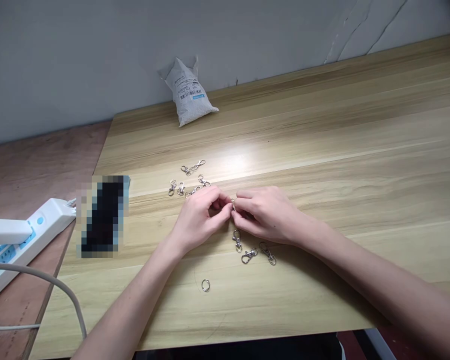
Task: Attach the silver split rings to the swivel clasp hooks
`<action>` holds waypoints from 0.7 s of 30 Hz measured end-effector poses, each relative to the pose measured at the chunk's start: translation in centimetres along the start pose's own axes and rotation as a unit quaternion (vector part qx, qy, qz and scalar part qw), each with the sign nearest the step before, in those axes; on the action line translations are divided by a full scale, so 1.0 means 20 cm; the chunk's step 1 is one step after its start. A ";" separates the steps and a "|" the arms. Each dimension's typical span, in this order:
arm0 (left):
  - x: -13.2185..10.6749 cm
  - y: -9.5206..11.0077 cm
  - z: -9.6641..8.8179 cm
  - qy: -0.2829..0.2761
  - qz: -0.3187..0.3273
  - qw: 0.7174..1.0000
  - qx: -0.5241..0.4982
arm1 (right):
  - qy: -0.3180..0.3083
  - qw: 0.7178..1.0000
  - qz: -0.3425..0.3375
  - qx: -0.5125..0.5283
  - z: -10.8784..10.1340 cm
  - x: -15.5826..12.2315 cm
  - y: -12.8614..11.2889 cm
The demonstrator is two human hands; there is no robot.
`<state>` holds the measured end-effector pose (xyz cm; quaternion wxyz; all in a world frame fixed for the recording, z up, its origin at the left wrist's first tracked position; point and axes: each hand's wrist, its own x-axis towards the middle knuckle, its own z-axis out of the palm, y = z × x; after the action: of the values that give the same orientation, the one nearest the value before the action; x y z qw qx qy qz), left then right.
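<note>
Two hands meet over the pale wooden tabletop (322,150): the left hand (198,217) and right hand (266,215) are curled, fingertips pinched together on one small silver metal clasp (233,203), which is mostly hidden. It looks light, rigid and slick, and is probably best gripped by its flat sides. Three spare silver clasps (249,255) lie at 6 o'clock of the hands, and a loose silver split ring (205,285) lies at 7 o'clock.

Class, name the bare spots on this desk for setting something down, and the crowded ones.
Bare: tabletop right of the right hand; the strip between white bag and far clasps. Crowded: around the left hand, the pinched metal piece, near clasps and ring.
</note>
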<state>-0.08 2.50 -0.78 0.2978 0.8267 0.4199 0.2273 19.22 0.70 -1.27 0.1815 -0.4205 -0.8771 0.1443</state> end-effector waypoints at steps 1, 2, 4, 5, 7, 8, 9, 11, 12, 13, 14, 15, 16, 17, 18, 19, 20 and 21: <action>0.00 0.00 0.00 0.000 0.001 1.000 0.000 | -0.001 1.000 0.000 0.001 0.00 0.00 0.00; 0.00 0.00 0.00 0.000 0.002 1.000 0.001 | -0.002 1.000 0.000 0.001 0.00 0.00 0.00; 0.00 -0.01 0.00 -0.001 0.003 1.000 0.001 | -0.005 1.000 0.000 -0.001 0.00 0.00 0.00; 0.00 -0.01 0.00 -0.002 0.003 1.000 0.001 | -0.005 1.000 0.001 -0.002 0.00 0.00 0.00; 0.00 0.00 0.00 -0.002 0.004 1.000 0.001 | -0.005 1.000 0.001 -0.003 0.00 0.00 0.00; 0.00 0.00 0.00 -0.002 0.004 1.000 0.000 | -0.005 1.000 0.001 -0.004 0.00 0.00 0.00; 0.00 0.00 0.00 -0.002 0.005 1.000 -0.001 | -0.005 1.000 0.001 -0.005 0.00 0.00 0.00; 0.00 0.00 0.00 -0.002 0.006 1.000 -0.003 | -0.005 1.000 0.001 -0.006 0.00 0.00 0.00; 0.00 0.00 0.00 -0.003 0.007 1.000 -0.004 | -0.004 1.000 0.001 -0.006 0.00 0.00 0.00; 0.00 0.00 0.00 -0.003 0.007 1.000 -0.003 | -0.004 1.000 0.001 -0.005 0.00 0.00 0.00; 0.00 0.00 0.00 -0.003 0.008 1.000 -0.002 | -0.004 1.000 0.000 -0.004 0.00 0.00 0.00; 0.00 0.00 0.00 -0.004 0.009 1.000 0.000 | -0.005 1.000 0.000 -0.003 0.00 0.00 0.00; 0.00 0.00 0.00 -0.004 0.009 1.000 0.001 | -0.005 1.000 -0.001 -0.002 0.00 0.00 0.00; 0.00 0.00 0.00 -0.004 0.008 1.000 0.002 | -0.005 1.000 -0.001 -0.001 0.00 0.00 0.00; 0.00 0.00 0.00 -0.005 0.008 1.000 0.003 | -0.005 1.000 -0.002 -0.001 0.00 0.00 0.00; 0.00 0.00 0.00 -0.004 0.009 1.000 0.004 | -0.006 1.000 -0.004 -0.001 0.00 0.00 0.00; 0.00 0.00 0.00 -0.004 0.010 1.000 0.005 | -0.005 1.000 -0.005 -0.002 0.00 0.00 0.00; 0.00 0.01 0.00 -0.003 0.013 1.000 0.007 | -0.005 1.000 -0.007 -0.002 0.00 0.00 0.00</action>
<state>0.02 2.46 -0.68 0.2907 0.8347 0.4099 0.2253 19.25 0.73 -1.39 0.1770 -0.4142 -0.8813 0.1432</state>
